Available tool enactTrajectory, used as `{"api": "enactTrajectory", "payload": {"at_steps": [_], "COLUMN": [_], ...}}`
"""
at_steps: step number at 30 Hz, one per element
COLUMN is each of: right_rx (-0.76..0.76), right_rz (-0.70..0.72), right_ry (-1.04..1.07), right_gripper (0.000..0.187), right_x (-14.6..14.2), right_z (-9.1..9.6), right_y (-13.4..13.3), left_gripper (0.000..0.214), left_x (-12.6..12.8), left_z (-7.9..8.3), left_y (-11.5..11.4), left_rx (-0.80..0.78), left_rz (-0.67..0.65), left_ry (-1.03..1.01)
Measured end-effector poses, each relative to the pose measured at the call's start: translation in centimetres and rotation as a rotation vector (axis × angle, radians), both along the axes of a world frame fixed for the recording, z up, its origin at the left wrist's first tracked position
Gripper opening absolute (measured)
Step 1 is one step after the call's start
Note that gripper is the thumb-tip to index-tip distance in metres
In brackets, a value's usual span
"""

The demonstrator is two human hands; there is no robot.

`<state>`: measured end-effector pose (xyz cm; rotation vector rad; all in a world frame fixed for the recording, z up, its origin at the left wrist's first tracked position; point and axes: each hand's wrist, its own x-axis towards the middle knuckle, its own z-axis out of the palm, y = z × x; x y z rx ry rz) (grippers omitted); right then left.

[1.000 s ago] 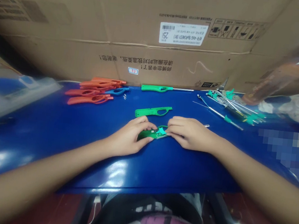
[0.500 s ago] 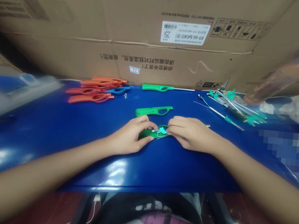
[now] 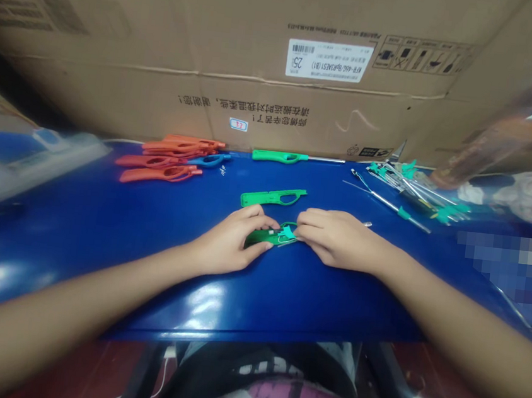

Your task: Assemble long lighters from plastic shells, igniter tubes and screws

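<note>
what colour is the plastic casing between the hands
Bright green: the plastic casing has a small teal tab at its end, and it shows best in the head view.

Two hands (image 3: 285, 236) hold one green lighter body (image 3: 264, 239). Beyond it lie one empty green shell (image 3: 273, 197) and one green lighter with a metal nozzle (image 3: 280, 157); to its left, four orange shells (image 3: 159, 175) and one blue shell (image 3: 210, 161); to its right, one loose green-tagged metal rod (image 3: 391, 206) and a bundle of similar rods (image 3: 414, 189), too tangled to count.

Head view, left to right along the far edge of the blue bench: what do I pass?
Orange plastic shells, blue plastic shell, small metal pins, green handle with metal rod, pile of metal rods with green tabs.
</note>
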<state>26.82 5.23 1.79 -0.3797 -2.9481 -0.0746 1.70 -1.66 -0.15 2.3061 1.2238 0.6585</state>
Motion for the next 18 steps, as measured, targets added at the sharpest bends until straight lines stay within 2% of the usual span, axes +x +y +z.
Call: {"api": "enactTrajectory", "payload": {"at_steps": [6, 11, 18], "right_rx": [-0.036, 0.010, -0.032], "right_rz": [-0.005, -0.017, 0.001], "right_ry": [-0.006, -0.022, 0.014], "right_gripper": [0.025, 0.027, 0.028], "right_x": [0.08, -0.04, -0.44], "right_z": [0.29, 0.56, 0.37], "right_y": [-0.16, -0.44, -0.73], "left_gripper": [0.030, 0.033, 0.022], "left_x": [0.29, 0.59, 0.86], "left_z": [-0.09, -0.10, -0.16], "left_y": [-0.43, -0.57, -0.23], "left_rx": [0.066, 0.063, 0.067], "left_rz": [0.007, 0.015, 0.045], "left_ry": [0.025, 0.015, -0.061]}}
